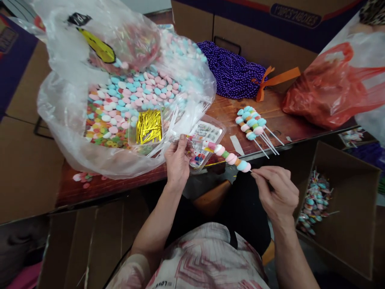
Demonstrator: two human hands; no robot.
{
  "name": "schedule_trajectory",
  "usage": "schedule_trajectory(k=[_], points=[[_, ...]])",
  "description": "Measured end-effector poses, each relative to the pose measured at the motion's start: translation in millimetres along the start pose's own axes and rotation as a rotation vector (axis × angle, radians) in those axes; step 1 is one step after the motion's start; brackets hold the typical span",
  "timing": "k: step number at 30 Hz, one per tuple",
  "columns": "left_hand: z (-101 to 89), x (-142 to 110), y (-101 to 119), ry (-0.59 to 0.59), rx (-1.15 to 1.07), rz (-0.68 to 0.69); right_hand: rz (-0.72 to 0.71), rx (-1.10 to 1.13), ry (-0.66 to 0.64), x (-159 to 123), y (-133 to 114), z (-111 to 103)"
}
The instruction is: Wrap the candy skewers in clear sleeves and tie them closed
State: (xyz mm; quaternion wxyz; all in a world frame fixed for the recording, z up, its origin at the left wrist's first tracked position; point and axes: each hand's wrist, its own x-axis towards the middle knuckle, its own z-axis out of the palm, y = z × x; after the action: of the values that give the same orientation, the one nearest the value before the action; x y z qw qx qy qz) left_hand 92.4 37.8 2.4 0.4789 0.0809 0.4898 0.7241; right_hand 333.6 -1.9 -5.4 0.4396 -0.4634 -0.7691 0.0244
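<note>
A candy skewer (231,158) with pink, white, blue, green and orange pieces slants between my hands. My right hand (275,188) is closed, thumb and finger pinching the stick at its lower right end. At the upper left end, beside a pink and yellow piece, my left hand (177,162) is closed in a pinch; whether it grips the stick or a clear wrapper I cannot tell. Under that end lies a clear plastic tub (221,129) with printed pieces inside. Several more candy skewers (251,121) lie bunched on the table, sticks toward me.
A large clear bag (60,132) of loose candies (141,90) fills the left, with a tub of gold twist ties (149,126) and white sticks (192,116). Purple beads (231,72) and a red bag (325,88) lie behind. Lower right, a cardboard box (351,208) holds skewers.
</note>
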Motion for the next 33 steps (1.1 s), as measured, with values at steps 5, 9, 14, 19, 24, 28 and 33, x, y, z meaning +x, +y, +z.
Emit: schedule_trajectory(k=[5,9,14,19,24,28,33], points=[[2.6,-0.4,-1.0,0.053,-0.034,-0.003,-0.005,-0.063,0.033,-5.3,-8.7,2.9],[-1.4,2.8,-3.2,-0.023,-0.048,-0.029,0.028,0.047,0.033,-6.2,-6.4,3.6],[-6.2,8.8,0.3,-0.117,-0.045,-0.081,0.216,0.294,-0.081,-4.3,-0.5,3.1],[-6.5,12.5,6.5,-0.164,0.031,-0.194,0.343,0.445,-0.156,-3.2,-1.4,4.2],[-6.5,14.1,6.3,-0.164,0.052,-0.178,0.403,0.468,-0.15,-3.1,0.4,8.1],[-6.4,14.7,7.4,-0.155,0.054,-0.2,0.474,0.442,-0.158,-5.2,2.5,9.5],[-5.8,15.5,10.3,-0.141,0.048,-0.235,0.506,0.431,-0.131,-5.7,1.5,8.7]])
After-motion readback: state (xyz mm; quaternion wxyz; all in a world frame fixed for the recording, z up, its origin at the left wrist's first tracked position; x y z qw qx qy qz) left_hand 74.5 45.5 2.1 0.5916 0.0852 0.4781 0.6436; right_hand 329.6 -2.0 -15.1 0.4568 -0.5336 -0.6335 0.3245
